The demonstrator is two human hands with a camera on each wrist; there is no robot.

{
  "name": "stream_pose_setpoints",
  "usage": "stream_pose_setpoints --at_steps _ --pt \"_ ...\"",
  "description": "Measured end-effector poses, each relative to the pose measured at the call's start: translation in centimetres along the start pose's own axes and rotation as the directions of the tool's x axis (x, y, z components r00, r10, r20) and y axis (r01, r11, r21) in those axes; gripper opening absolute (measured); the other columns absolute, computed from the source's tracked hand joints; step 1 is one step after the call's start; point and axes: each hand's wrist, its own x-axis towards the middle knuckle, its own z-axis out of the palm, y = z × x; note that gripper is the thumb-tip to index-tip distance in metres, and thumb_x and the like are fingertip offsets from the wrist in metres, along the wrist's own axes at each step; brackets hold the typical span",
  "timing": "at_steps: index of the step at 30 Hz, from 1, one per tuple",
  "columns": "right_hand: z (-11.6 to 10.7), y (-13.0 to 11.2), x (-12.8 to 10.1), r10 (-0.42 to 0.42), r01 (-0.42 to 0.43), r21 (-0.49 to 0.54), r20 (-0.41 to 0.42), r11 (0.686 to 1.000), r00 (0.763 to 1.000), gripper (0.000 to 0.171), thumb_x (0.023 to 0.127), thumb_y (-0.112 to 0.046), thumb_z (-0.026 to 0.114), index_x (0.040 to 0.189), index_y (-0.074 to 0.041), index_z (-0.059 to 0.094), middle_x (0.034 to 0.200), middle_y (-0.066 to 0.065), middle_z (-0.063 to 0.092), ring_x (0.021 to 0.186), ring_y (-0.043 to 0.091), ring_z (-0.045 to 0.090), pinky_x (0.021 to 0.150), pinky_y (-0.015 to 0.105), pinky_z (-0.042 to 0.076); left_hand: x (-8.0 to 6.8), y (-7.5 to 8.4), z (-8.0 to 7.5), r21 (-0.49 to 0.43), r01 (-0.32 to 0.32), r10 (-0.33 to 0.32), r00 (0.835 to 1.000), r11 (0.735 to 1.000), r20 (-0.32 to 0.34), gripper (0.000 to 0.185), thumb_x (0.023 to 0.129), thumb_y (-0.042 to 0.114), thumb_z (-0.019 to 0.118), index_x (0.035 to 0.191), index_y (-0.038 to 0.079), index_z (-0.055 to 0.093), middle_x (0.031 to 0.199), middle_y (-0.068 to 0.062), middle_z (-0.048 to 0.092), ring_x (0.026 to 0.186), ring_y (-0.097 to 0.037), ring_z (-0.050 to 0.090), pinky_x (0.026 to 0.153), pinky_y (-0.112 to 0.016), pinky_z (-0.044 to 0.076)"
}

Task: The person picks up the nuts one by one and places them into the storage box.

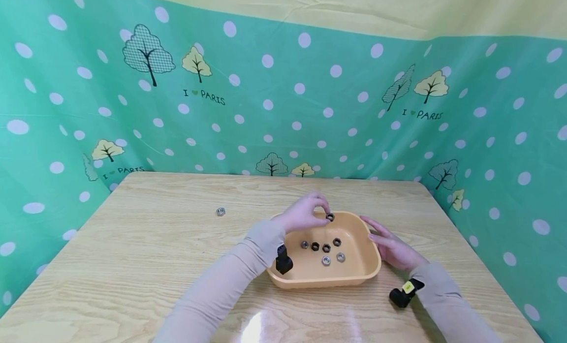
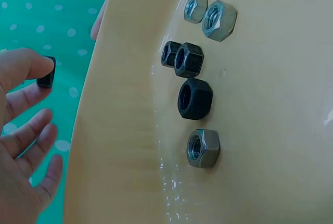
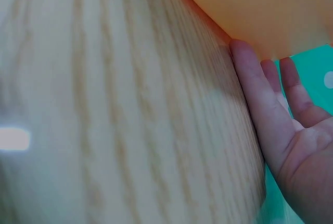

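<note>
A yellow-orange plastic tray (image 1: 354, 275) sits on the wooden table, with several black and silver hex nuts (image 1: 326, 248) on its floor. My left hand (image 1: 327, 214) hovers over the tray's far rim and pinches a black nut (image 1: 330, 217) between thumb and fingertip. In the left wrist view that black nut (image 2: 47, 76) sits in my left hand (image 2: 37, 78), beside the tray wall (image 2: 119, 130), with the nuts (image 2: 195, 99) in the tray below. My right hand (image 1: 375, 233) lies flat with straight fingers against the tray's right side; its fingers (image 3: 260, 104) touch the tray (image 3: 260, 5).
One silver nut (image 1: 220, 211) lies alone on the table (image 1: 155, 244) to the left of the tray. A green dotted cloth (image 1: 283, 111) walls in the table at the back and sides. Small black cameras are strapped to both wrists.
</note>
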Motion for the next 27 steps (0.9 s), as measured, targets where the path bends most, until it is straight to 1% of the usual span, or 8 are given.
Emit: stream_pose_setpoints --at_steps 2,4,9,15,20,21,23,27 --pt "0.0 0.0 0.0 0.006 -0.006 -0.004 -0.003 1.0 1.0 0.065 0.101 -0.023 0.04 0.153 -0.016 0.002 0.154 0.016 0.019 0.114 0.002 0.054 0.095 0.029 0.048 -0.1 0.1 0.1 -0.002 -0.02 0.02 1.0 1.0 0.011 0.014 0.083 0.016 0.071 0.094 0.01 0.066 0.12 -0.006 0.057 0.115 -0.02 0.053 0.103 -0.031 0.041" --pt "0.0 0.0 0.0 0.008 -0.008 -0.008 -0.005 1.0 1.0 0.065 0.101 -0.023 0.04 0.153 -0.016 0.002 0.156 0.02 0.014 0.114 0.002 0.054 0.095 0.029 0.048 -0.1 0.1 0.1 0.002 -0.038 0.038 0.999 0.999 0.024 0.014 0.083 0.016 0.071 0.095 0.009 0.066 0.119 -0.006 0.058 0.114 -0.019 0.053 0.103 -0.031 0.042" --pt "-0.1 0.2 0.1 0.005 -0.005 -0.006 -0.012 1.0 1.0 0.064 0.101 -0.023 0.04 0.153 -0.017 0.003 0.155 0.018 0.017 0.114 0.002 0.054 0.095 0.029 0.048 -0.1 0.2 0.3 0.006 -0.065 0.064 0.995 0.998 0.081 0.016 0.083 0.017 0.071 0.097 0.011 0.067 0.117 -0.003 0.059 0.112 -0.016 0.054 0.102 -0.028 0.041" --pt "0.0 0.1 0.1 0.029 -0.029 -0.014 -0.028 0.999 0.999 0.067 0.101 -0.024 0.04 0.152 -0.015 -0.002 0.156 0.026 0.001 0.113 0.0 0.054 0.095 0.029 0.048 -0.1 0.5 0.6 0.037 -0.11 0.102 0.98 0.993 0.171 0.015 0.084 0.02 0.071 0.097 0.014 0.067 0.115 0.0 0.059 0.109 -0.014 0.055 0.1 -0.026 0.042" --pt "0.0 0.0 0.1 0.035 -0.036 -0.02 -0.025 0.999 0.999 0.067 0.101 -0.026 0.04 0.153 -0.015 -0.002 0.155 0.027 0.001 0.113 0.001 0.054 0.095 0.029 0.048 -0.2 0.9 1.2 0.067 -0.154 0.133 0.959 0.986 0.25 0.014 0.084 0.021 0.07 0.096 0.014 0.067 0.111 0.001 0.06 0.103 -0.011 0.054 0.095 -0.021 0.043" --pt "-0.1 0.0 0.1 0.031 -0.032 -0.022 -0.02 0.999 0.999 0.067 0.101 -0.026 0.04 0.152 -0.015 -0.002 0.155 0.028 0.001 0.114 0.002 0.053 0.095 0.029 0.048 -0.3 1.0 1.3 0.064 -0.158 0.136 0.954 0.985 0.268 0.013 0.084 0.02 0.07 0.096 0.014 0.067 0.111 0.002 0.06 0.101 -0.01 0.054 0.092 -0.018 0.043" --pt "-0.1 0.0 0.0 0.026 -0.026 -0.024 -0.013 0.999 1.0 0.066 0.101 -0.025 0.04 0.153 -0.016 -0.001 0.155 0.028 0.003 0.114 0.002 0.054 0.094 0.029 0.048 -0.4 1.1 1.5 0.043 -0.155 0.135 0.941 0.987 0.311 0.013 0.084 0.02 0.069 0.096 0.015 0.067 0.109 0.003 0.058 0.091 -0.009 0.055 0.08 -0.017 0.047" --pt "-0.2 0.1 0.0 0.017 -0.017 -0.027 -0.007 0.999 1.0 0.064 0.101 -0.024 0.039 0.153 -0.017 0.001 0.155 0.025 0.007 0.114 0.002 0.054 0.094 0.029 0.049 -0.6 1.3 2.0 0.024 -0.172 0.151 0.915 0.985 0.375 0.011 0.084 0.016 0.068 0.094 0.015 0.066 0.106 0.004 0.056 0.089 -0.013 0.056 0.071 -0.013 0.044"
